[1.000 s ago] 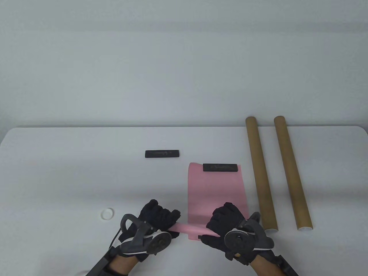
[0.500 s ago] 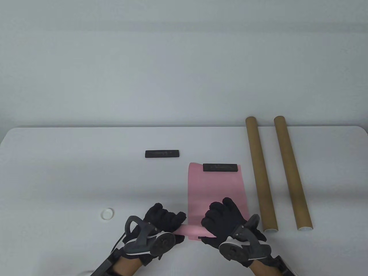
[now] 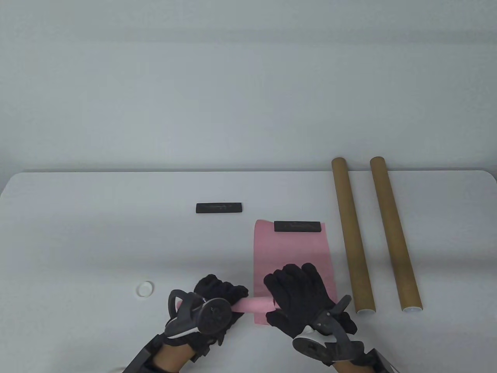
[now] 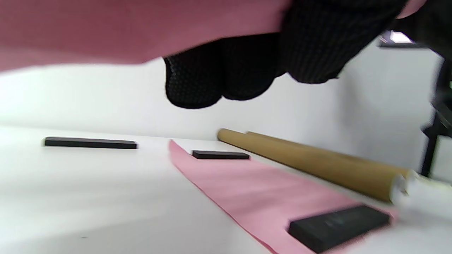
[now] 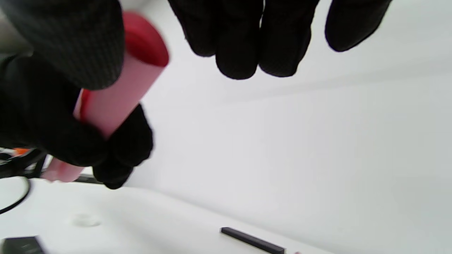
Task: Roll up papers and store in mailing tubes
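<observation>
You are gripping a rolled pink paper (image 3: 252,305) with your left hand (image 3: 219,295) closed around its end and your right hand (image 3: 297,299) wrapped alongside, keeping the coil tight for the mailing tubes (image 3: 352,237).

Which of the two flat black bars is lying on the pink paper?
The right-hand flat black bar lies on the far end of the flat pink paper sheet. The other black bar, farther left, rests on the bare white table.

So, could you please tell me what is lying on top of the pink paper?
A black bar weighs its far edge; the right hand covers part of the near end, hiding what's beneath.
</observation>
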`<move>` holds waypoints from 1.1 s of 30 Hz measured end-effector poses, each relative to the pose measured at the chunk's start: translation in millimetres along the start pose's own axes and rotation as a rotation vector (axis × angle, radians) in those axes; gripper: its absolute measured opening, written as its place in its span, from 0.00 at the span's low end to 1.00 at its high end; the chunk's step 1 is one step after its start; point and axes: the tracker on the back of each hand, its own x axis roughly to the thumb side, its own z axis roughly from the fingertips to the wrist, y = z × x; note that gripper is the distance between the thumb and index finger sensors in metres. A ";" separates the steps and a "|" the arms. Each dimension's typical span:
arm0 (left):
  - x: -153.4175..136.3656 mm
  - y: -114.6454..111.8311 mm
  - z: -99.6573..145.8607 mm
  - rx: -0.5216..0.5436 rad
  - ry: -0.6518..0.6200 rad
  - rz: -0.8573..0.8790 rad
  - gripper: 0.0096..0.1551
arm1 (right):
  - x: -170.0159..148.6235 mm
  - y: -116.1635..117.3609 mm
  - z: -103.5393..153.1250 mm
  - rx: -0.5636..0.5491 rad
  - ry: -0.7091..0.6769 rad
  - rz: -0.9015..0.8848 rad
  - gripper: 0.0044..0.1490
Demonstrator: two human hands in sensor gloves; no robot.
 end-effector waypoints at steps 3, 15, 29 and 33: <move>-38.7 7.0 -1.5 -0.012 0.067 0.278 0.26 | -10.2 -1.3 3.3 0.002 0.043 -0.006 0.56; -113.9 -24.5 -2.6 -0.103 0.195 1.093 0.19 | -16.3 8.3 3.8 0.063 0.068 -0.074 0.53; -133.8 -51.9 -6.5 -0.145 0.302 1.096 0.20 | -20.0 12.3 3.9 0.117 0.070 -0.104 0.52; -134.3 -53.8 -6.8 -0.180 0.345 1.044 0.21 | -19.9 12.7 3.8 0.120 0.069 -0.108 0.52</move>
